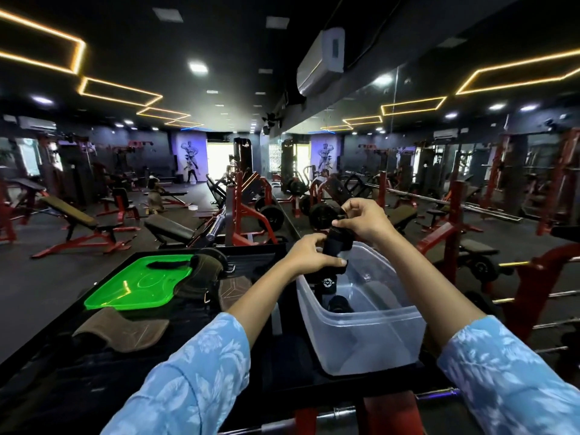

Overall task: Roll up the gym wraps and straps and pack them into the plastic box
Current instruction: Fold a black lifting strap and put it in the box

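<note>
both hands pinch black fabric wrap | over clear plastic box

Place: commercial gym | equip: red-frame weight benches & plate-loaded machines w/ barbell plates across floor | walls: big mirror on right, bodybuilder mural at far end | ceiling: black, amber LED strips, AC unit

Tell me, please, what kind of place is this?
Most likely a commercial gym. Red-framed weight benches fill the floor, plate-loaded machines stand in rows, and a wall mirror reflects the equipment.
</note>
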`<state>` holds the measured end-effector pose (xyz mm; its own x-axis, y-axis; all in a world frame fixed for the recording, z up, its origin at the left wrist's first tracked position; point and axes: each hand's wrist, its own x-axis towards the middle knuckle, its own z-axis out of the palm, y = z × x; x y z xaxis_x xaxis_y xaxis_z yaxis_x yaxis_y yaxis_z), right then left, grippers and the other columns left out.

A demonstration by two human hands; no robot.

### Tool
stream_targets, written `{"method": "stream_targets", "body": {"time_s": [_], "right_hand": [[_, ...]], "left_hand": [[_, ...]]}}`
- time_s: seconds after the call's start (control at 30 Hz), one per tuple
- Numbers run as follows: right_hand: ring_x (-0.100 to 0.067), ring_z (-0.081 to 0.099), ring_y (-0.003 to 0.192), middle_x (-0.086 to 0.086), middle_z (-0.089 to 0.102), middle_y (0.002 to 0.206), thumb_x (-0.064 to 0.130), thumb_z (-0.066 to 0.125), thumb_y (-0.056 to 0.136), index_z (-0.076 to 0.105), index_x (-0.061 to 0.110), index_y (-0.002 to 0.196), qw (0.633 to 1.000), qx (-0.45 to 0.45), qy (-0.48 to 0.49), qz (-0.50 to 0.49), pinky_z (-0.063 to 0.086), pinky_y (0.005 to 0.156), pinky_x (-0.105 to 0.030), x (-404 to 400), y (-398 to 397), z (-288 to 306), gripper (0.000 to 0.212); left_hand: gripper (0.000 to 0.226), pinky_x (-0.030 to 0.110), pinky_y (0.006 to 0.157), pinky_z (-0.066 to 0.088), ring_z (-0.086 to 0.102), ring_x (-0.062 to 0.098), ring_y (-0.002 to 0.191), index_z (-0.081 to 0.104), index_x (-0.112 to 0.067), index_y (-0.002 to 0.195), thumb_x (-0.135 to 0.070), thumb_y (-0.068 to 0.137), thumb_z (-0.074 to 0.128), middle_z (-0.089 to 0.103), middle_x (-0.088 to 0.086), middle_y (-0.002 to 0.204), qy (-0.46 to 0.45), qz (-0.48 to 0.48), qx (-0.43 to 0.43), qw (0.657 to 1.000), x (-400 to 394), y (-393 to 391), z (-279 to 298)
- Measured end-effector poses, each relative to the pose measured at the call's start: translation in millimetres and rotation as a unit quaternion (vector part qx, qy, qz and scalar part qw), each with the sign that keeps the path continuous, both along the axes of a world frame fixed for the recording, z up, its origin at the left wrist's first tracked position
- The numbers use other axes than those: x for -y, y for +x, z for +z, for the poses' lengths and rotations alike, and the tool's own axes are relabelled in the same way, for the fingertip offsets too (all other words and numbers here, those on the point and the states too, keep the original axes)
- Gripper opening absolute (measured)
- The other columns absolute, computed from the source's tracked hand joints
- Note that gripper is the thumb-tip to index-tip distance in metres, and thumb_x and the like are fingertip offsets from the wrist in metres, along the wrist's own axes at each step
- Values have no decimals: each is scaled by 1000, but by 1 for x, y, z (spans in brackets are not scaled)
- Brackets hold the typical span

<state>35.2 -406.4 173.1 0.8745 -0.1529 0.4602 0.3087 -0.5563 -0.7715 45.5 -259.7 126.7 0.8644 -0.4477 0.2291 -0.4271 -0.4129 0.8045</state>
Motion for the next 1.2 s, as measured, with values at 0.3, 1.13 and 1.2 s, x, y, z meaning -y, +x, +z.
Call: {"method": "stream_targets", "body": {"time_s": [0.3, 1.13, 1.2], "right_hand": [[-30, 64, 77, -14, 64, 92, 37, 40, 95, 47, 5, 95, 990, -80, -21, -113, 49, 60, -32, 19, 9, -13, 32], [-18, 46, 57, -7, 52, 69, 21, 58, 89, 49, 11, 69, 748, -507, -429, 11, 40, 51, -24, 3, 54, -83, 23], [-14, 47, 43, -3, 52, 50, 23, 56, 88, 50, 10, 70, 752, -505, -424, 21, 37, 44, -21, 8, 61, -77, 24]], "left_hand": [[79, 43, 98, 45, 60, 24, 106, 64, -21, 109, -42, 33, 72, 67, 4, 111, 80, 112, -16, 990, 18, 17, -2], [33, 44, 96, 45, 62, 23, 98, 57, -34, 71, -36, 48, 82, 68, -3, 95, -43, 209, -55, 975, 7, 26, -35], [41, 44, 95, 47, 63, 22, 95, 59, -34, 74, -43, 38, 77, 69, -4, 94, -53, 209, -54, 975, 7, 30, -35]]}}
